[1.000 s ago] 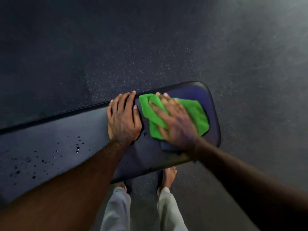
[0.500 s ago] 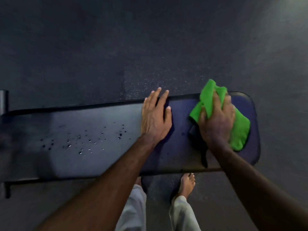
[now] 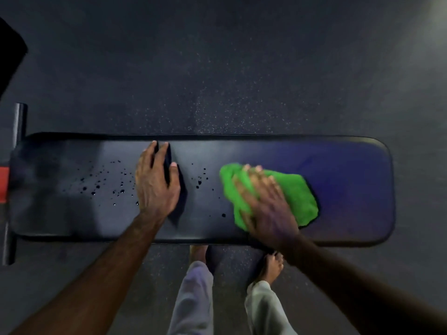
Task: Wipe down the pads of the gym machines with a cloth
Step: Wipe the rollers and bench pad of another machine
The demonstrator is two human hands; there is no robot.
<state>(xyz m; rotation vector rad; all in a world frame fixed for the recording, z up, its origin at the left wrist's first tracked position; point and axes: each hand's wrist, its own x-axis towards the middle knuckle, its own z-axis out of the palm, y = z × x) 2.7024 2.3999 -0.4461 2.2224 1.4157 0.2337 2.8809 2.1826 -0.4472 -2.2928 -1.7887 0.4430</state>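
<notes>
The floor (image 3: 217, 68) fills most of the view: dark, matte, finely speckled with pale flecks. Across it lies one long pad (image 3: 350, 180), a flat dark rectangle with rounded corners and a smooth, faintly glossy skin that takes a bluish sheen toward its right end. At its left end one dark bar (image 3: 17, 184) runs crosswise, with one red patch (image 3: 3, 184) at the frame edge.

Two bare forearms reach up from the bottom of the view onto the pad, well apart from each other. The left hand (image 3: 156, 187) lies palm down near the pad's middle, fingers straight and close together, pointing toward the far edge, thumb out to the right; it holds nothing and simply rests flat. The right hand (image 3: 263, 201) is blurred; it lies flat on the cloth (image 3: 297, 194) with fingers spread and extended toward the upper left, pressing it to the pad rather than gripping it.

The one cloth is bright green, soft and fuzzy, crumpled into an uneven lump, lying on the pad right of centre, partly under the right hand.

Below the pad's near edge stand two legs in pale loose trousers (image 3: 196, 298), with two bare feet (image 3: 272, 267) on the floor.

Many small dark droplets (image 3: 108, 184) dot the pad on both sides of the left hand, too many to count
</notes>
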